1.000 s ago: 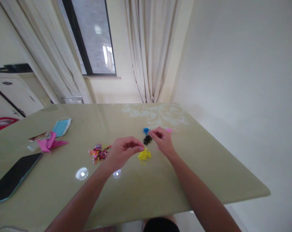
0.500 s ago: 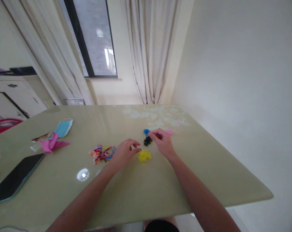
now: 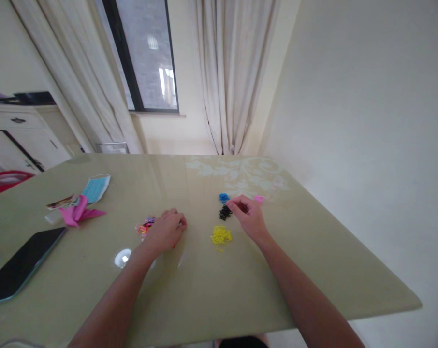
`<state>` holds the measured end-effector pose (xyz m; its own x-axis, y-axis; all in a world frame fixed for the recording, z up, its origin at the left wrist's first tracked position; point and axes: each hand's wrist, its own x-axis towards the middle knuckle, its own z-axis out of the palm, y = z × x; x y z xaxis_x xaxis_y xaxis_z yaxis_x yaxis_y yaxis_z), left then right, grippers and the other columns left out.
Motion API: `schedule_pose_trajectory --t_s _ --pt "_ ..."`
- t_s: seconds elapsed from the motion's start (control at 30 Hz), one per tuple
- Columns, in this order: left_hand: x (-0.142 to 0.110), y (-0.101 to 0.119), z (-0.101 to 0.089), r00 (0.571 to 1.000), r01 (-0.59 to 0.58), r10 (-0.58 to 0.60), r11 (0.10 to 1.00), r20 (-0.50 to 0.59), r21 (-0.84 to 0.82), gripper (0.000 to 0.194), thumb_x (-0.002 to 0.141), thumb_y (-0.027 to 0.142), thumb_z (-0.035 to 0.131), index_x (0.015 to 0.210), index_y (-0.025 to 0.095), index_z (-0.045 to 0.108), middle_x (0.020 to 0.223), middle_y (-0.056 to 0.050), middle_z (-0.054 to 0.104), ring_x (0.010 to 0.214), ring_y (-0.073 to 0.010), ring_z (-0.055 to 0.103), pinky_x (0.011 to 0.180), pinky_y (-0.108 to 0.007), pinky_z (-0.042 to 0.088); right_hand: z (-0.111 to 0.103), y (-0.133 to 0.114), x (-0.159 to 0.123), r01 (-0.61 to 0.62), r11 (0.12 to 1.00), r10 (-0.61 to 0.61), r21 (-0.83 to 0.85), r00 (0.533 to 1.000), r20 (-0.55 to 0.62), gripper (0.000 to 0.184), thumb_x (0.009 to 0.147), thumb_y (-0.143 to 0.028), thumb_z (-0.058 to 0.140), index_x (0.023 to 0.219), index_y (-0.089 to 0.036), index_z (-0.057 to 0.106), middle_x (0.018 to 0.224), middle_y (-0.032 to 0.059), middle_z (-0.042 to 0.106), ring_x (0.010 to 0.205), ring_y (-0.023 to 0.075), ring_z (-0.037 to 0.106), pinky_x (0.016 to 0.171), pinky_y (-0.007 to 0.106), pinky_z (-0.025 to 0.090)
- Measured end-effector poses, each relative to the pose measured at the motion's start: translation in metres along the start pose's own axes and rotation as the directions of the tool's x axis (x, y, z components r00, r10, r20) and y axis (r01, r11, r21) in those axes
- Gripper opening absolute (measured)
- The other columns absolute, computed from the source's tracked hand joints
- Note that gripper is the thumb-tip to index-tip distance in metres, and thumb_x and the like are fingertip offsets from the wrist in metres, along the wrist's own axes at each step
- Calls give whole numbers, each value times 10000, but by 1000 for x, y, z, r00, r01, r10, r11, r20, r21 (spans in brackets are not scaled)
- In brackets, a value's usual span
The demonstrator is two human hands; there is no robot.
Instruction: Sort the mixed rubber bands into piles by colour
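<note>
My left hand point(image 3: 167, 229) lies over the pile of mixed coloured small pieces point(image 3: 145, 225), which look like tiny rubber bands. Its fingers curl down, and the fingertips are partly hidden, so what they grip does not show. Farther right, my right hand point(image 3: 250, 216) hovers beside the black pile point(image 3: 225, 212), thumb and forefinger pinched together. Anything between them is too small to make out. A blue pile point(image 3: 224, 197) sits just beyond the black one, and a yellow pile point(image 3: 221, 235) lies nearer me, between the hands. Some pink pieces point(image 3: 258, 198) show behind my right hand.
At the left of the glossy table point(image 3: 219, 290) lie a dark phone or tablet point(image 3: 25, 263), a pink folded-looking item point(image 3: 77, 211) and a blue face mask point(image 3: 96, 187). A wall point(image 3: 367, 145) runs along the right side. Curtains and a window stand behind.
My left hand has moved left from above the yellow pile to the mixed pile, opening on the way and then curling. My right hand has stayed pinched beside the black pile.
</note>
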<state>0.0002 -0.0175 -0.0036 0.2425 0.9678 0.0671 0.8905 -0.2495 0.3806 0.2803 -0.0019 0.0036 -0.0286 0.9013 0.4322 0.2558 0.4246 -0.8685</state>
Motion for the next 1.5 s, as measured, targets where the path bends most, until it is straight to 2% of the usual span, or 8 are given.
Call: schedule_pose_trajectory --t_s 0.1,0.2,0.5,0.77,0.93,1.07,1.23,1.5 --pt "-1 17 -4 996 -60 24 900 -87 -432 184 937 340 564 903 204 684 871 -53 706 863 -219 663 819 -350 529 1 -6 -2 4 1000 -4 -12 1000 19 326 898 -498 708 795 -191 747 677 21 646 589 145 504 559 280 382" --pt "-5 40 -8 985 -138 0 600 -173 -788 254 883 444 696 936 196 680 876 -31 728 841 -177 673 791 -300 547 4 -17 -9 34 999 -32 -17 994 105 332 904 -505 712 790 -195 746 674 19 643 593 144 504 554 276 381" --pt "-14 67 -3 993 -91 -44 334 -112 -938 255 775 394 862 873 176 770 826 -42 796 780 -163 717 749 -284 584 14 -38 -27 186 982 -178 -18 962 205 230 875 -411 804 981 -210 772 744 -9 640 562 106 437 524 255 361" --pt "-12 57 -3 993 -95 -4 529 -115 -843 323 845 478 767 993 192 771 963 -72 812 880 -209 738 821 -332 587 6 -41 -23 209 978 -207 -11 973 105 158 924 -384 751 899 -240 812 725 24 684 610 146 511 565 297 409" --pt "-13 24 -7 974 96 -109 992 -197 -78 240 970 343 584 1076 209 752 1159 -121 745 1114 -297 672 972 -424 515 -12 -39 -18 184 979 -181 91 982 -46 180 879 -421 799 889 -243 816 774 53 704 622 164 543 539 311 421" --pt "-14 3 -7 968 249 -241 924 -64 290 254 961 322 575 1118 205 737 1175 -146 705 1187 -356 627 963 -451 500 -26 -42 -15 219 971 -208 93 972 -110 120 868 -378 816 883 -260 825 773 52 713 676 188 592 574 325 457" --pt "-9 -4 -7 974 218 -226 942 2 255 254 977 239 491 1028 201 737 1127 -125 714 1092 -304 674 907 -401 504 -42 -37 -3 232 972 -220 32 953 -208 109 862 -369 814 877 -261 822 779 44 704 699 186 587 611 328 459" --pt "-7 4 -9 961 275 -263 942 -86 191 327 974 266 458 1065 246 771 1085 -115 790 1027 -332 724 881 -428 524 -61 23 22 -46 927 -50 -372 968 -246 280 837 -478 764 832 -211 845 734 65 696 616 177 550 620 334 446"
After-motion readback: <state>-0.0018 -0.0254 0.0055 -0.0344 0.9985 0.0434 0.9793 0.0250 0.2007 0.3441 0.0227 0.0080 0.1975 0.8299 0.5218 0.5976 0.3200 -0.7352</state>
